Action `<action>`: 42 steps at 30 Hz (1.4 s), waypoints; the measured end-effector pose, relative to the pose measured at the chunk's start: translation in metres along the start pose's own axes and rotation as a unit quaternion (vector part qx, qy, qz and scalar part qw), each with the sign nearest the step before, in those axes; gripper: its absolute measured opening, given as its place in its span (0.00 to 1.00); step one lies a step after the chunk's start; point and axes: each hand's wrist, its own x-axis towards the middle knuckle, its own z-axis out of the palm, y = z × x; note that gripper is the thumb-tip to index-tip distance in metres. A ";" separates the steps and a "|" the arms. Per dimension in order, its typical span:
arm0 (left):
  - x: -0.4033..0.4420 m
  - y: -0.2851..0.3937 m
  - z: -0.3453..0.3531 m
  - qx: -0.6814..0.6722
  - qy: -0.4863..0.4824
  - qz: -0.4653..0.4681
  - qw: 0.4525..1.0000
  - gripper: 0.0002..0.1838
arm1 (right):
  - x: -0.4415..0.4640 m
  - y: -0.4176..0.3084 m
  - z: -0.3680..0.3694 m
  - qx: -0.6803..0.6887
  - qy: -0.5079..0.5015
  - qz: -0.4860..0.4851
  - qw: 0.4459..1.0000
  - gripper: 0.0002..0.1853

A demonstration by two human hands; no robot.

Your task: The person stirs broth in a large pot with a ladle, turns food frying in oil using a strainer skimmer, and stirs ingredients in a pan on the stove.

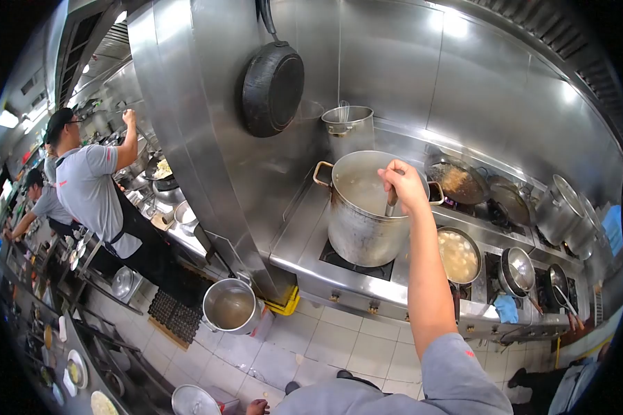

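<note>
My right hand (403,185) is closed around the upright handle (392,200) of a utensil at the near rim of a tall stockpot (367,235). Cloudy pale liquid (360,187) fills much of the pot, and the utensil's lower end is hidden, so its kind does not show. The pot stands on a stove grate, its two side handles sticking out. Low at the bottom edge, only a small part of my left hand (257,407) shows beside my body; how its fingers lie is unclear.
Right of the stockpot are a pan of pale chunks in broth (458,256), a dark wok with brown food (457,181) and several other pans. A pot of brownish liquid (230,307) stands low at left. Co-workers (90,187) stand at the far left; another person (567,387) is lower right.
</note>
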 end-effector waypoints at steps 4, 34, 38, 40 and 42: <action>0.008 -0.002 0.005 -0.070 -0.003 0.037 0.997 0.15 | 0.015 0.016 -0.001 0.112 0.014 -0.052 0.992 0.10; 0.051 -0.012 0.003 0.016 -0.072 0.132 0.989 0.13 | -0.019 0.036 -0.050 0.065 0.045 -0.036 0.996 0.11; 0.036 0.019 0.004 0.011 -0.030 0.064 0.997 0.13 | -0.021 0.026 -0.031 0.106 0.044 -0.055 0.992 0.11; 0.035 0.026 0.004 -0.021 -0.045 0.024 0.998 0.13 | -0.021 0.027 -0.015 0.085 0.014 -0.040 0.996 0.11; 0.028 0.032 0.005 -0.065 -0.064 0.012 0.996 0.14 | -0.017 0.030 0.003 0.049 -0.001 -0.056 0.997 0.10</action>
